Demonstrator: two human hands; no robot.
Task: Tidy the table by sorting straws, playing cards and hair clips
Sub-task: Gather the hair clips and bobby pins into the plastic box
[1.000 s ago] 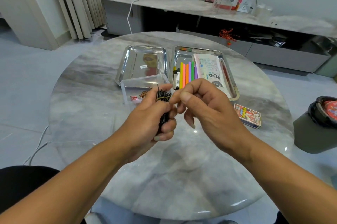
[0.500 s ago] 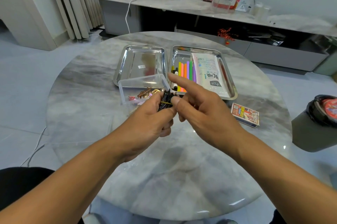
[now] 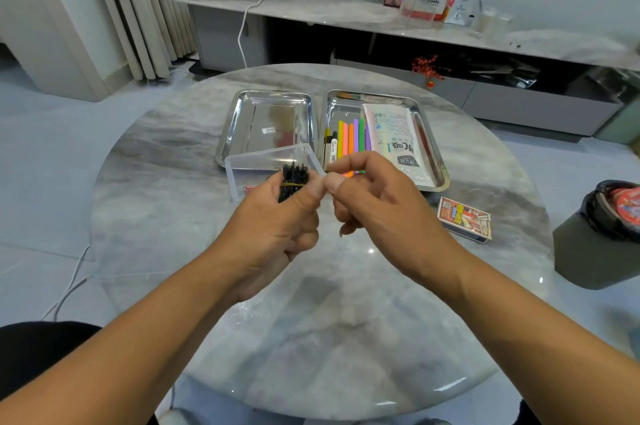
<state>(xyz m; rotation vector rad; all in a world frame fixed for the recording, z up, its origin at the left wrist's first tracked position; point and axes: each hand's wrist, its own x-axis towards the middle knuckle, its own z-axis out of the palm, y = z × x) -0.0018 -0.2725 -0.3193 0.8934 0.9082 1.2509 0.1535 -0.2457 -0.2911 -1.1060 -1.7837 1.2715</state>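
above the marble table (image 3: 311,320): left hand (image 3: 273,227) gripping a black hair-pin bundle (image 3: 293,180), thin, upright, yellow-banded; right hand (image 3: 374,203) curled, pinching at its top. beyond: clear box (image 3: 270,158), colored straws (image 3: 351,137) in a steel tray (image 3: 433,151).

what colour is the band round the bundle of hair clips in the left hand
Yellow, round the black hair clips; head view.

You have one view only, a wide-angle camera on your head, looking forward and down across the round marble table (image 3: 346,320). Your forearms enter from the bottom corners and both hands sit close, near centre frame. Beyond the table's far edge it takes in the floor, curtains (image 3: 138,9) and a low shelf (image 3: 346,14).
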